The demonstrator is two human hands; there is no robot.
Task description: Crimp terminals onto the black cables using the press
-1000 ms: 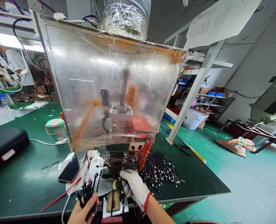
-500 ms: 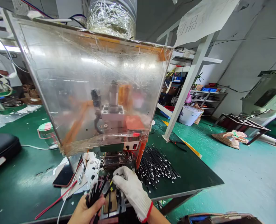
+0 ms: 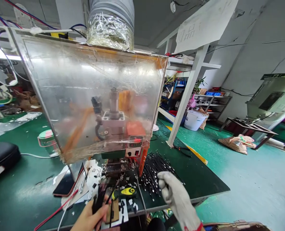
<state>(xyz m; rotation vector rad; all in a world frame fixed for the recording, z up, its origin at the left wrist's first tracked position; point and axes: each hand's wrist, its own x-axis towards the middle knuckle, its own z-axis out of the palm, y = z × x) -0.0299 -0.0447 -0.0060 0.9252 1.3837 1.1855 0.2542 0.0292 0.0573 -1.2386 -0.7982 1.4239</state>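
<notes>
My bare left hand is closed around a bundle of thin black wires at the bottom centre, in front of the machine. My right hand, in a white glove with a red cuff, is at the near right edge of a heap of black wires with pale ends. Its fingers are curled together; whatever they may hold is hidden. Between the hands, a yellow-and-black handled tool lies on the bench. A small brown block sits beside the left hand, with a black strip across it.
A machine behind a cloudy plastic guard stands directly ahead. To its left are a phone, a red strip and a lidded jar. A white post rises at the right. An open carton is at the lower right.
My right hand has moved right, away from the front of the machine to the wire heap, uncovering the yellow-and-black handle. My left hand still holds its bundle. The view has shifted slightly.
</notes>
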